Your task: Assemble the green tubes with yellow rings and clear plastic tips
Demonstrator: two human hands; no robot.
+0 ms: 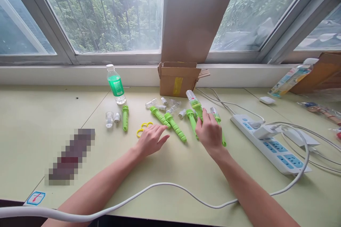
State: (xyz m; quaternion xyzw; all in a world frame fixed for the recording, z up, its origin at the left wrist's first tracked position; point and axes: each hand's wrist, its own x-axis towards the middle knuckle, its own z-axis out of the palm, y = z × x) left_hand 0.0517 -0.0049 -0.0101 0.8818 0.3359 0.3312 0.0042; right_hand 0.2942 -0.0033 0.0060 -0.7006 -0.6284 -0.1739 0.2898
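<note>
So the thing I've got my eye on from this end of the feed is a capped green stick [196, 105], a plastic one with a clear dome, tipped over to the left above the tabletop [186, 184], in front of the cardboard box [167, 84]. The right hand [211, 133] has it pinched between thumb and fingers; the left hand [151, 140] is palm-down with its fingers loosely spread, right by some yellow rings [139, 133], and I can't tell if it's touching them. I'd call the current step handling this one stick, and imo any next move calls for a firm pinch and clearance from the bare green stick [191, 120] just beside it. Two more threaded green sticks [177, 129] lie between the hands, with clear ribbed caps [150, 103] and white plastic inserts [182, 114] scattered behind. Further out there's a green-labelled bottle [116, 86] off to the left and a power strip [266, 142] on the right, cables all over.
</note>
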